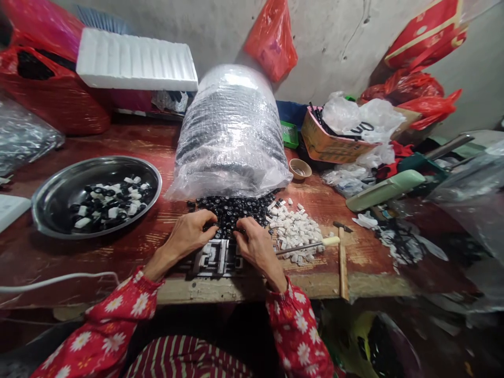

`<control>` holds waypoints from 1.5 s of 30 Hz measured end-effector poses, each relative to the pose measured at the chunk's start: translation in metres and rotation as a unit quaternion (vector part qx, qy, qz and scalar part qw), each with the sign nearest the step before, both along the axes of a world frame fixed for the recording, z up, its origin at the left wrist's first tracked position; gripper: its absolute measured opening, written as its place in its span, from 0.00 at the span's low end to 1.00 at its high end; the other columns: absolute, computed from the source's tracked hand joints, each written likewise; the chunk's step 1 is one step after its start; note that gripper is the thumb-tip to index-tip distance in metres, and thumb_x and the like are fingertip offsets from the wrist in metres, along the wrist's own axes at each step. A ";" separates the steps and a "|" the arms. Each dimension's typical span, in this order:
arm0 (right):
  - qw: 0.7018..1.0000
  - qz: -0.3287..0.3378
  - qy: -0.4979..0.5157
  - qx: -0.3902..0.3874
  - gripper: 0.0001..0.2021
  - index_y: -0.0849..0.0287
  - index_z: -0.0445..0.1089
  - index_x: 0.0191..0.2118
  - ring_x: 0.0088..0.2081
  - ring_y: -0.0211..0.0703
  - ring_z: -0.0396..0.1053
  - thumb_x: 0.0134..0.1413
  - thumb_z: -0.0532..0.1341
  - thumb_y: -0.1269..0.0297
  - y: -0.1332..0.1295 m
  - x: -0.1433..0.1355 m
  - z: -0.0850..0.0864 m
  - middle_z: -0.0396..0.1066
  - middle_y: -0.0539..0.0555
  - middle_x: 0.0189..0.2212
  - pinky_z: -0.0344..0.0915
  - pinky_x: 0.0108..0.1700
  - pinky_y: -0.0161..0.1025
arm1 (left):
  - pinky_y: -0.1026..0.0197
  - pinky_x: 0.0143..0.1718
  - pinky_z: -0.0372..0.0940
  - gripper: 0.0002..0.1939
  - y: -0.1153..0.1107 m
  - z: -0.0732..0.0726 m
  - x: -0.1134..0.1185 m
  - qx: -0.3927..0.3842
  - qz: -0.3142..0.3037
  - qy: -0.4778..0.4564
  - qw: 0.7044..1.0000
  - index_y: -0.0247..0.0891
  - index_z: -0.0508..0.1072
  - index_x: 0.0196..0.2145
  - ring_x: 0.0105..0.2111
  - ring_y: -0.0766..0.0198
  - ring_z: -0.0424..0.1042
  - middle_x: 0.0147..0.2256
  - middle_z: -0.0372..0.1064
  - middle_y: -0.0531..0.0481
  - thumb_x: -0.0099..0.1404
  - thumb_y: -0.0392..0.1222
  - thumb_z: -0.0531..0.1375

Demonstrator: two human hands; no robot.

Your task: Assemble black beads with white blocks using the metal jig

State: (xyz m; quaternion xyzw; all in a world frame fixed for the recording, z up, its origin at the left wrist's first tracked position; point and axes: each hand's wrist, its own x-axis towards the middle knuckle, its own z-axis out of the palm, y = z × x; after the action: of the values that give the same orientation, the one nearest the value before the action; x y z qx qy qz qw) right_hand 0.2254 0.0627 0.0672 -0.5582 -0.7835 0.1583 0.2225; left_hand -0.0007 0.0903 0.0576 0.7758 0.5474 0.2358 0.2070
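Note:
My left hand (pixel 192 229) is at the near edge of a pile of small round black plastic pieces (pixel 232 212), with thumb and fingers curled together. Across from it, my right hand (pixel 255 244) has its fingers bent down over the same pile. Whatever either hand pinches is too small or hidden to make out. Just below the fingers lies a metal jig (pixel 214 258) with slots and a raised bar, near the table's front edge. Small white plastic pieces (pixel 295 231) are heaped right of my right hand. A screwdriver (pixel 331 241) with a pale yellow handle lies across that heap.
A steel bowl (pixel 39 210) with mixed black and white pieces stands left. Behind the pile sits a large plastic-wrapped bundle (pixel 236 131). A hammer (pixel 342 262) lies right, past it a light green cylindrical object (pixel 386 191). A small cup (pixel 300 169) and a box (pixel 331 144) stand farther back.

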 end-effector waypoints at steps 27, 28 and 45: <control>1.000 0.001 -0.025 -0.002 0.04 0.54 0.76 0.37 0.42 0.43 0.69 0.66 0.69 0.67 -0.035 0.002 -0.006 0.73 0.49 0.37 0.60 0.43 0.38 | 0.61 0.40 0.67 0.15 -0.058 -0.006 -0.015 0.025 -0.020 -0.004 0.999 0.51 0.83 0.46 0.40 0.61 0.76 0.46 0.75 0.51 0.71 0.51 0.57; 1.000 -0.003 -0.026 0.000 0.04 0.54 0.76 0.38 0.42 0.43 0.69 0.65 0.69 0.68 -0.035 0.001 -0.007 0.73 0.49 0.38 0.60 0.43 0.38 | 0.62 0.40 0.67 0.15 -0.057 -0.008 -0.016 0.021 -0.014 -0.012 1.000 0.51 0.84 0.46 0.40 0.61 0.76 0.46 0.75 0.52 0.70 0.52 0.58; 0.939 -0.216 -0.262 -0.060 0.07 0.55 0.78 0.41 0.46 0.50 0.69 0.69 0.62 0.67 0.002 0.089 -0.002 0.79 0.57 0.43 0.57 0.42 0.41 | 0.63 0.39 0.68 0.18 -0.049 -0.025 -0.023 -0.025 -0.026 -0.122 0.992 0.45 0.83 0.45 0.39 0.61 0.74 0.39 0.72 0.49 0.68 0.58 0.62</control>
State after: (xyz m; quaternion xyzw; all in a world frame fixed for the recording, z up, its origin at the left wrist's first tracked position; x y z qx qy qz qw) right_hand 0.3143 0.0644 0.0651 -0.7478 -0.6640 0.0007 0.0042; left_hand -0.0237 0.0410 0.0328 0.7502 0.5032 0.3092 0.2973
